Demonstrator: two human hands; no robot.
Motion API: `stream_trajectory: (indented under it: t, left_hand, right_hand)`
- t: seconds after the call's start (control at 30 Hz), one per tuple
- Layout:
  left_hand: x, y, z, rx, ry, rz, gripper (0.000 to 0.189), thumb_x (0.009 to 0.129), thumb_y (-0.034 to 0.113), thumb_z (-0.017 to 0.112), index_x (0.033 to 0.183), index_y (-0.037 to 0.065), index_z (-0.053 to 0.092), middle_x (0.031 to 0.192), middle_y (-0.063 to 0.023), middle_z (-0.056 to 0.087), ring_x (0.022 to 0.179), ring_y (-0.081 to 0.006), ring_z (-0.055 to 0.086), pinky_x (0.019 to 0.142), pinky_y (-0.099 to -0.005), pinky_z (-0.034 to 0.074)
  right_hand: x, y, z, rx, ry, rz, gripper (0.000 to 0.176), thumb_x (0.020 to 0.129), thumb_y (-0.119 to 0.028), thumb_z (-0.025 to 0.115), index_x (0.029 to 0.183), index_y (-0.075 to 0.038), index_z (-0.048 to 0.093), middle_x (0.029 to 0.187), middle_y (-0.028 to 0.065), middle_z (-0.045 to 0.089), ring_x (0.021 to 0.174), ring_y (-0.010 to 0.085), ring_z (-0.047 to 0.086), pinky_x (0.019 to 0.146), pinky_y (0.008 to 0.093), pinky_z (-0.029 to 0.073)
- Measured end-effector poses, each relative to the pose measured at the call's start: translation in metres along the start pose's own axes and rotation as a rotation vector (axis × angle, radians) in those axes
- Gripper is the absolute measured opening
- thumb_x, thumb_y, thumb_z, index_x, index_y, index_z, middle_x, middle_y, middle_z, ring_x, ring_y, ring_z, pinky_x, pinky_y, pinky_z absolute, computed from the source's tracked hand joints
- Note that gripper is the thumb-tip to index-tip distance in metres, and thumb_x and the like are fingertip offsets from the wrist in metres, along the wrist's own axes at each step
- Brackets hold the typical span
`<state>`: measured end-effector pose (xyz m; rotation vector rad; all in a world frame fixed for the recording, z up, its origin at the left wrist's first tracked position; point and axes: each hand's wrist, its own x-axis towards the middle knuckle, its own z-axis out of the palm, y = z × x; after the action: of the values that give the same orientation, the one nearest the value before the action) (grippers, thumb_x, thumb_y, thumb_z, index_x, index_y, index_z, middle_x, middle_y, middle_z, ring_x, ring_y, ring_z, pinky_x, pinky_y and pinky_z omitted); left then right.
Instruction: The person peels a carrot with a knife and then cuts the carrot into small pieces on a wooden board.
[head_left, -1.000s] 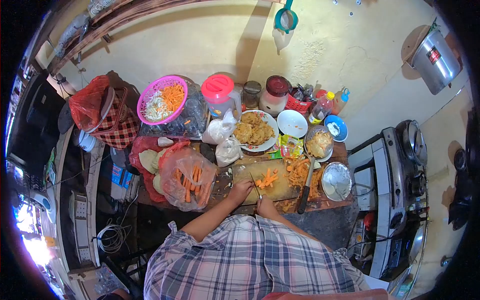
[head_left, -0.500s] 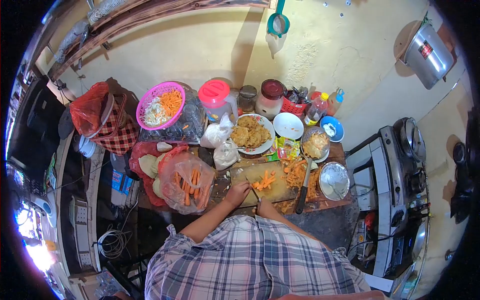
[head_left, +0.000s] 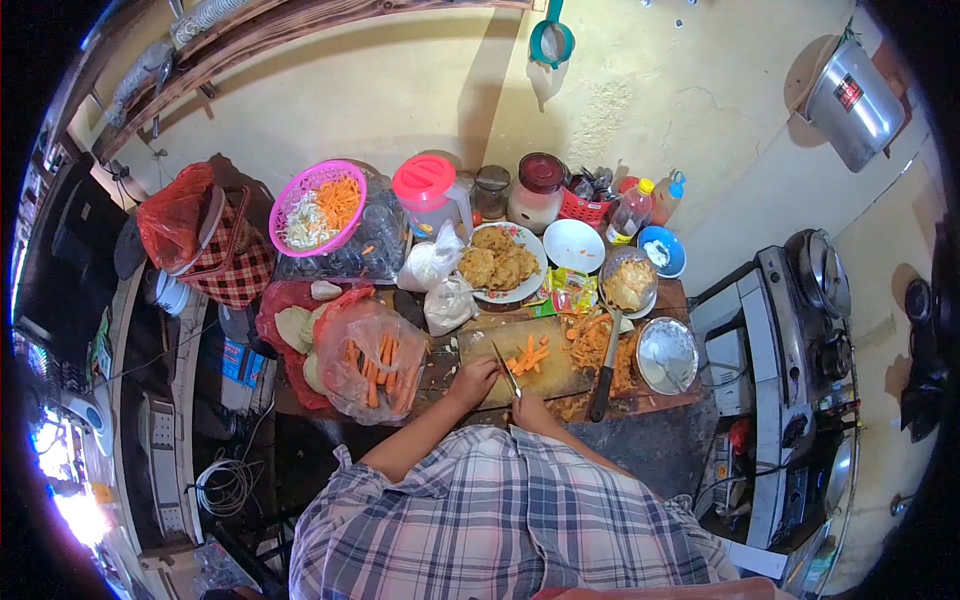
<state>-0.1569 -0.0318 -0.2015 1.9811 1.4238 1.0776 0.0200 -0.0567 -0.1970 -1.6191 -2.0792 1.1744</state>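
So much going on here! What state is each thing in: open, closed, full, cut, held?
knife: gripped in the right hand, blade above the cutting board
left hand: down on the cutting board, beside the blade
carrot pieces: cut into sticks, lying on the cutting board
pitcher: lid on
jar: lid on
carrot bag: open, uncut carrots inside
pink basket: full of shredded vegetables
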Motion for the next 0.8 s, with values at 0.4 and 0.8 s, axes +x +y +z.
stream_trajectory:
  t: [0.4,0.8]
  left_hand:
    - [-0.007,-0.003,0.008,-0.043,0.084,-0.107,0.010,0.074,0.003,0.064,0.081,-0.003,0.065,0.087,-0.0157,0.064,0.080,-0.0307,0.063,0.072,-0.0349,0.050]
    - [-0.006,0.001,0.006,-0.051,0.060,-0.150,0.011,0.076,0.004,0.064,0.084,-0.003,0.066,0.088,-0.0164,0.065,0.082,-0.0312,0.063,0.073,-0.0353,0.050]
  right_hand:
    - [0.004,0.001,0.007,-0.017,0.019,0.012,0.026,0.089,-0.018,0.047,0.089,0.008,0.047,0.072,0.0317,0.057,0.071,0.0489,0.057,0.062,0.0528,0.045]
    - [0.002,-0.006,0.008,-0.011,-0.003,0.092,0.025,0.088,-0.017,0.047,0.088,0.008,0.047,0.072,0.0318,0.057,0.071,0.0478,0.059,0.062,0.0528,0.046]
